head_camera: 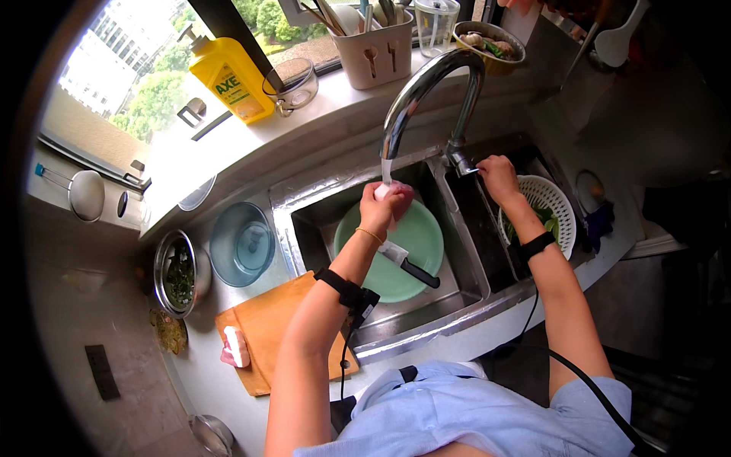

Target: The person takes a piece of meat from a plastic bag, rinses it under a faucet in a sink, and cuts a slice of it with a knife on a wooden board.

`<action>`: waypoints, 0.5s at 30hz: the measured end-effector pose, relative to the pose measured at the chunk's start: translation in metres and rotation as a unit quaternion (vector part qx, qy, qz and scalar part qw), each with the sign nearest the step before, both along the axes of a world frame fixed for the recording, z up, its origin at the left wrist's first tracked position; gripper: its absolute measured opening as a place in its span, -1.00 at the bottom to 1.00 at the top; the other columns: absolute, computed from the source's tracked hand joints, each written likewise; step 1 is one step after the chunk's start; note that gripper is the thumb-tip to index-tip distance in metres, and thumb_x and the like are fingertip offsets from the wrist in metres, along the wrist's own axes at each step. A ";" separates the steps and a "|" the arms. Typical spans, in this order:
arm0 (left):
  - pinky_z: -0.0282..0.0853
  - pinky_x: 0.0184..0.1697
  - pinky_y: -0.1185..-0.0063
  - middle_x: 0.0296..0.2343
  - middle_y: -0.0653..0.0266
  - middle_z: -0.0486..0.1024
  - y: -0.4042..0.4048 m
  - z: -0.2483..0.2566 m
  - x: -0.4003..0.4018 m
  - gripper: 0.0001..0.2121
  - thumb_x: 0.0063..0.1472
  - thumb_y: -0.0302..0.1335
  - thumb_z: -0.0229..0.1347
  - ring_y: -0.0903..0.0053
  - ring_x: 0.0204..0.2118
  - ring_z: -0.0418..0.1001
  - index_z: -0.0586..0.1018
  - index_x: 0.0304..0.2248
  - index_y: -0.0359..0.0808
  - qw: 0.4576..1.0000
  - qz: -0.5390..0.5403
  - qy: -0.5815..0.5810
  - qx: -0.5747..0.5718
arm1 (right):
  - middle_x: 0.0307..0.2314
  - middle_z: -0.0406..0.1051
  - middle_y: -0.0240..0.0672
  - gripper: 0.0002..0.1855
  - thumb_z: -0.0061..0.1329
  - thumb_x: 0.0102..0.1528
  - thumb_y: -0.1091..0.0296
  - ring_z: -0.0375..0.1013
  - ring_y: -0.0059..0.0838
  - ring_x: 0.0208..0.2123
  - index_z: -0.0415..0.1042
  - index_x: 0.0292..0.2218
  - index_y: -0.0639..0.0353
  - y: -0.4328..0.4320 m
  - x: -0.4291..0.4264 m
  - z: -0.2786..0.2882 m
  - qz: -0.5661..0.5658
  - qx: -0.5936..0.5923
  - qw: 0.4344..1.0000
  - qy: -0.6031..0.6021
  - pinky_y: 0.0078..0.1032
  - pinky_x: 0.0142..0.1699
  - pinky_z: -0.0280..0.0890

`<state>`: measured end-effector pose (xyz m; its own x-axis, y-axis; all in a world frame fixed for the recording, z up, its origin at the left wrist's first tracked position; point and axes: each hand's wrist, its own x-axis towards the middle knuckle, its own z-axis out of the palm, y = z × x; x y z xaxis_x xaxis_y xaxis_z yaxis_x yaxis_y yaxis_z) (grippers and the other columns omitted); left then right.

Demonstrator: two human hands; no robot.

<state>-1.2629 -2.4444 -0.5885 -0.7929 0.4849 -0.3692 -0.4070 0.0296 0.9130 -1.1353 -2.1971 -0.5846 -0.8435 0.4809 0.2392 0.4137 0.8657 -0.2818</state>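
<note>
My left hand (377, 208) holds a piece of raw meat (403, 197) beneath the chrome gooseneck faucet (400, 114). Water runs from the spout onto the meat. My right hand (498, 176) grips the faucet's lever handle (469, 171) with its fingertips. Under the meat, a light green plastic basin (422, 234) sits in the left bowl of the stainless steel sink (457, 268). A knife (417, 271) with a black handle lies across the basin, its blade partly hidden by my left wrist.
A wooden cutting board (274, 331) with another piece of meat (234, 347) lies left of the sink. Behind it stand a clear blue bowl (242, 244) and a steel pot (181, 274) of greens. Leafy vegetables fill part of a white colander (562, 214). A yellow detergent bottle (228, 77) stands on the sill.
</note>
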 end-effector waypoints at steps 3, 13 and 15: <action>0.39 -0.38 0.62 -0.42 0.24 0.41 0.005 -0.004 0.002 -0.63 -0.09 -0.66 0.12 0.54 -0.42 0.41 0.29 -0.25 -0.33 0.999 -0.004 0.041 0.032 | -0.40 0.38 -0.21 -0.80 0.03 -0.16 0.39 0.33 -0.17 -0.29 0.48 -0.38 0.13 -0.007 0.001 0.006 -0.001 0.007 1.000 -0.013 -0.35 -0.18 0.26; 0.34 -0.32 0.52 -0.46 0.14 0.47 -0.011 -0.057 0.014 -0.70 -0.14 -0.49 0.17 0.44 -0.40 0.45 0.39 -0.35 -0.34 0.972 0.051 0.215 -0.080 | -0.15 0.26 -0.20 -0.30 0.02 -0.04 0.33 0.26 -0.53 -0.13 0.00 0.07 0.27 -0.158 -0.067 -0.020 0.084 -0.631 0.771 0.019 -0.58 -0.05 0.18; 0.33 -0.30 0.54 -0.46 0.17 0.47 -0.009 -0.031 0.022 -0.71 -0.13 -0.49 0.17 0.47 -0.39 0.44 0.43 -0.35 -0.34 0.963 0.057 0.237 -0.115 | -0.32 0.34 -0.29 -0.56 -0.01 -0.01 0.32 0.33 -0.53 -0.28 0.21 -0.11 0.29 -0.163 -0.081 -0.055 0.064 -0.532 0.842 0.064 -0.57 -0.17 0.25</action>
<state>-1.2411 -2.4530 -0.6191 -0.9418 0.3337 -0.0399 0.0418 0.2340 0.9713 -1.2166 -2.3598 -0.6395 -0.9052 0.3866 -0.1764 0.2427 0.1297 -0.9614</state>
